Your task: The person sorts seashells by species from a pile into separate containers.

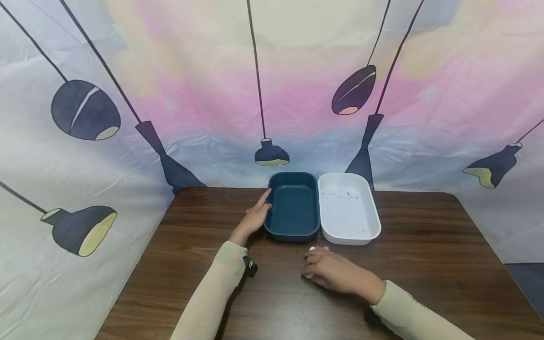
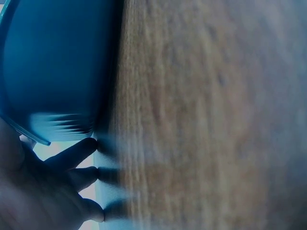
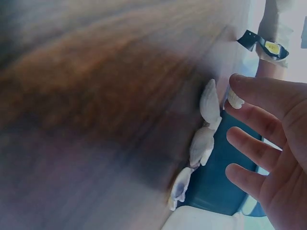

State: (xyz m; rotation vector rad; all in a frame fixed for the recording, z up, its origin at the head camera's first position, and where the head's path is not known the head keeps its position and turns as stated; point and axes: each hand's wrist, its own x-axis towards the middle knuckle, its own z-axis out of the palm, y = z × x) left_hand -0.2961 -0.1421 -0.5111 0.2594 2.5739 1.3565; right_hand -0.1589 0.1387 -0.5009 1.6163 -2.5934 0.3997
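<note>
My left hand [image 1: 254,218] rests against the left side of the dark teal dish [image 1: 293,210], fingers extended along its rim. In the left wrist view, several fingers [image 2: 72,155] spread out below the dish's outer wall. Just in front of the two dishes, my right hand [image 1: 335,271] is low over the table. Between its thumb and index finger it pinches a small whitish seashell [image 3: 235,99], its other fingers held apart. Several more pale seashells [image 3: 209,104] lie in a row on the table by that hand, mostly hidden under it in the head view.
A white dish [image 1: 350,208] stands right beside the teal one, with small dark specks on its floor. Both are near the back edge of the brown wooden table [image 1: 204,226]. Behind hangs a cloth [image 1: 204,94] printed with lamps.
</note>
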